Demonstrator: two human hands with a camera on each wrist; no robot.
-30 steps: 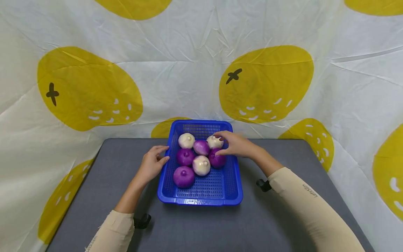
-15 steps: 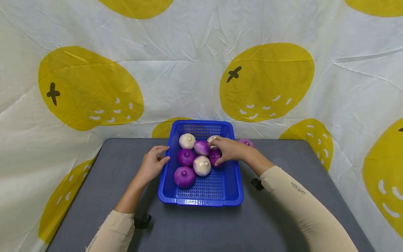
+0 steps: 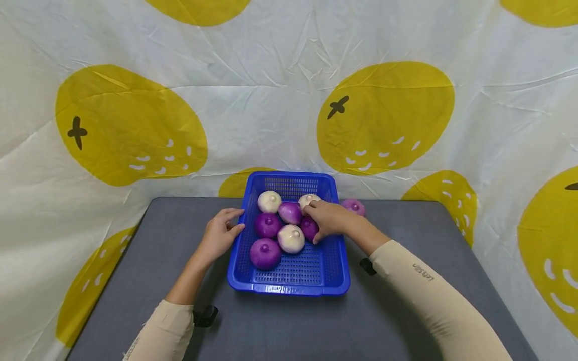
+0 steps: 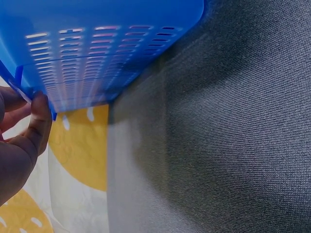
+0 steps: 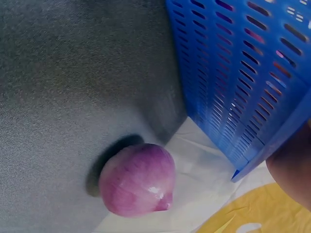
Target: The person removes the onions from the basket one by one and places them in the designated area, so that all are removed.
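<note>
Right hand [image 3: 331, 220] in blue basket [image 3: 336, 271], fingers curled round a purple onion [image 3: 309, 226]; left hand [image 3: 219, 235] on the rim (fingers relaxed, thumb touching).

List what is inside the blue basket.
The blue basket holds six onions: three purple onions, two white onions and one paler purple onion. The right hand covers part of two; anything beneath it stays hidden.

Six onions [image 3: 291, 237] in the basket [image 3: 289, 285] mid-table [image 3: 149, 250]; one onion [image 3: 353, 206] just right of it.
</note>
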